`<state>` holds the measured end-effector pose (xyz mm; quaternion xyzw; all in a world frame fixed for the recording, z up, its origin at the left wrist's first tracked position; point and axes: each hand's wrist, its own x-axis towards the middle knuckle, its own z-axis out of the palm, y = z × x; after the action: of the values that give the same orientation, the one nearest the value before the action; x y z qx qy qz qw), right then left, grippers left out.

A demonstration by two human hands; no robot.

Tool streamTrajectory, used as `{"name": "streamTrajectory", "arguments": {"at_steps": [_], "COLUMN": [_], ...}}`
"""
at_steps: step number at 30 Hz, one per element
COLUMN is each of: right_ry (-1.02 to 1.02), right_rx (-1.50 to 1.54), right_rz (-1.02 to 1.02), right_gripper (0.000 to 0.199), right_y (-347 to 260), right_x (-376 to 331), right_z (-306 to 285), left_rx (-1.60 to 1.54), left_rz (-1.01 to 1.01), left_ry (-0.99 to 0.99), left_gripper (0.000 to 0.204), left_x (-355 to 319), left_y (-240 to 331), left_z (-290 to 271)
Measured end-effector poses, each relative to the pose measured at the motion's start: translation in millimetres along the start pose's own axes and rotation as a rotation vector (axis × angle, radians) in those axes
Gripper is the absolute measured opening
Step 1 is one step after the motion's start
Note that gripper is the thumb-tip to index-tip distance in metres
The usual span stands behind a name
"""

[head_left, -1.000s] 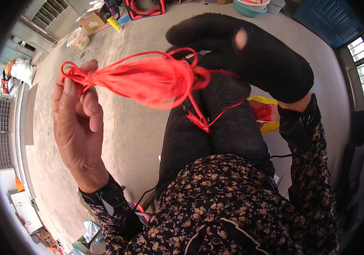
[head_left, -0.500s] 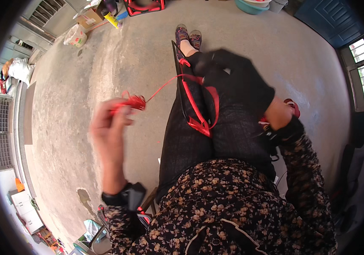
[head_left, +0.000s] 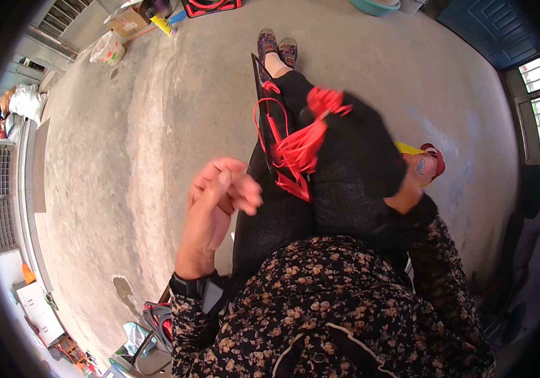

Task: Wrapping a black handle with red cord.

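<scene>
Left hand (head_left: pixel 216 205): bare, raised over the concrete floor (head_left: pixel 125 157) just left of my lap, fingers curled loosely together, half closed. Nothing in it, and it touches no cord

Right hand (head_left: pixel 355 173): covered by one black knit glove or cloth. It sits over my right thigh with the red cord (head_left: pixel 298 148) gathered against it. Can't tell how far it is closed or whether it actually grips the cord, since the covering hides the fingers and the frame is blurred there

Red cord: one bundle. A bunched tuft at the top near (head_left: pixel 325 101), and strands fan down and left from it across my lap. One loop runs further up along my left leg toward the shoes. A flat red piece lies at the lower end of the strands, on the black trousers (head_left: pixel 270 220)

Counts:
- 2 hands, 1 covered, 1 bare
- 1 cord bundle
- 2 shoes (head_left: pixel 276 47), side by side at the far end of my legs
- 1 dark wristband (head_left: pixel 188 286) on the left wrist
- 1 yellow and red item (head_left: pixel 424 164) on the floor just behind the right hand, partly hidden

Far edge of the floor: one cardboard box (head_left: pixel 125 22), one white bag (head_left: pixel 109 50), one teal basin (head_left: pixel 374 6)
</scene>
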<state>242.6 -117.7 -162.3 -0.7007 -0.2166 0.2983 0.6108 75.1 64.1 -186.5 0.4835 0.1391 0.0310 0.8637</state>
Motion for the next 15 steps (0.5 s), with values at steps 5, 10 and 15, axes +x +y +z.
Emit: {"name": "streamTrajectory", "arguments": {"at_steps": [5,10,15], "right_ry": [-0.067,-0.031,-0.071], "right_rx": [0.161,0.345,0.533], "right_rz": [0.105,0.193,0.279], "right_gripper": [0.025,0.028,0.032], "right_y": [19.1,-27.4,30.1], "right_x": [-81.6,149.1,-76.4], "right_z": [-51.5,64.4,-54.5], "left_rx": [-0.356,-0.960,-0.578], "left_rz": [-0.063,-0.037,-0.095], "left_ry": [-0.270,0.046,0.088], "left_gripper": [0.050,0.049,0.042], "left_x": [-15.2,-10.5,-66.0], "left_y": [6.0,6.5,-28.5], "left_z": [54.0,40.4,-16.1]}}
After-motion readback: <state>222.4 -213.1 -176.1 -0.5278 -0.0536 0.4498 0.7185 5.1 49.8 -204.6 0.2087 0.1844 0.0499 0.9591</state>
